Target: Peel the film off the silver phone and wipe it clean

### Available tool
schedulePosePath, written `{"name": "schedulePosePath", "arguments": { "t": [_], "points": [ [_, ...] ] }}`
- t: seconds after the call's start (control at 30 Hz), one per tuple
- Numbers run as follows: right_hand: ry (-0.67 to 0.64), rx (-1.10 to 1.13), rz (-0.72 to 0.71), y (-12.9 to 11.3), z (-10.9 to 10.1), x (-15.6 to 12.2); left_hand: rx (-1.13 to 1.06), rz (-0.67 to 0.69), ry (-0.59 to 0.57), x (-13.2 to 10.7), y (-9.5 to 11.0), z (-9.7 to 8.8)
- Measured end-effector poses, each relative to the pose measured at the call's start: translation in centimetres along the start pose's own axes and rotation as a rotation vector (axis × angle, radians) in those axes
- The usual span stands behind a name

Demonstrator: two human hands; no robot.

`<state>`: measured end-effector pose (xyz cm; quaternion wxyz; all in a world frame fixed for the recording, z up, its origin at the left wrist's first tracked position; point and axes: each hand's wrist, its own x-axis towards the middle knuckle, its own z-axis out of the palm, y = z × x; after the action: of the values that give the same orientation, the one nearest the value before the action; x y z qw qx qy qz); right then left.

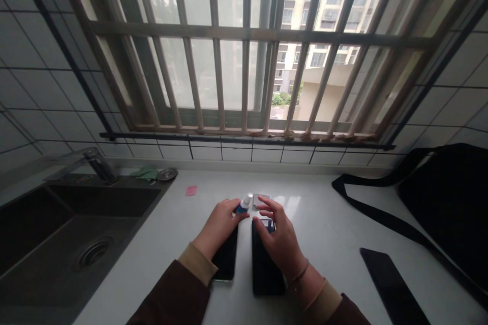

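My left hand [223, 221] is closed around a small blue bottle with a white top [244, 204], which leans to the right. Under my left wrist lies a dark phone [227, 262], partly hidden by the hand and sleeve. My right hand [279, 233] is open, its thumb and fingers apart, just right of the bottle. It hovers over a second black phone [264, 271], covering part of its right side; whether it touches the phone I cannot tell. A small pale flat item [261, 200] lies behind the right fingertips, partly covered.
A pink slip of paper [191, 191] lies on the white counter [320, 213]. At left is a sink [57, 244] with a faucet [99, 166], a green cloth [145, 173] and a metal strainer [166, 175]. A black slab [392, 282] and black strapped bag [450, 198] lie at right.
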<state>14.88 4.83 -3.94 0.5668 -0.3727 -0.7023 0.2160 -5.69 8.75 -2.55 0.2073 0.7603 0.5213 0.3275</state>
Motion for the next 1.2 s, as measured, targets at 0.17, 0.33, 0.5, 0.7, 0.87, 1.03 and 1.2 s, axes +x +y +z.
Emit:
{"name": "schedulePosePath", "arguments": {
  "t": [0.17,0.33,0.5,0.7,0.87,1.03,1.2],
  "points": [
    [-0.024,-0.121,-0.016,0.7,-0.1,0.3,-0.013,-0.18,0.187,1.2,-3.6,-1.1],
    [-0.086,-0.217,0.017,0.7,-0.2,0.4,-0.026,-0.243,0.177,1.5,-5.7,-1.2],
    [-0.103,-0.259,0.038,0.7,-0.1,0.4,-0.069,-0.183,0.125,1.6,-5.8,-0.8],
    [-0.175,-0.314,0.07,0.9,-0.1,0.2,-0.074,-0.158,0.125,1.7,-6.0,-0.7],
    [-0.217,-0.319,0.066,0.5,0.0,0.1,-0.086,-0.157,0.117,1.6,-6.3,-0.5],
    [-0.21,-0.339,0.059,0.5,0.0,0.2,-0.079,-0.15,0.142,1.3,-5.9,-0.9],
    [-0.209,-0.352,0.055,0.7,0.0,0.1,0.014,-0.173,0.196,1.0,-5.5,-1.5]
  ]
}}
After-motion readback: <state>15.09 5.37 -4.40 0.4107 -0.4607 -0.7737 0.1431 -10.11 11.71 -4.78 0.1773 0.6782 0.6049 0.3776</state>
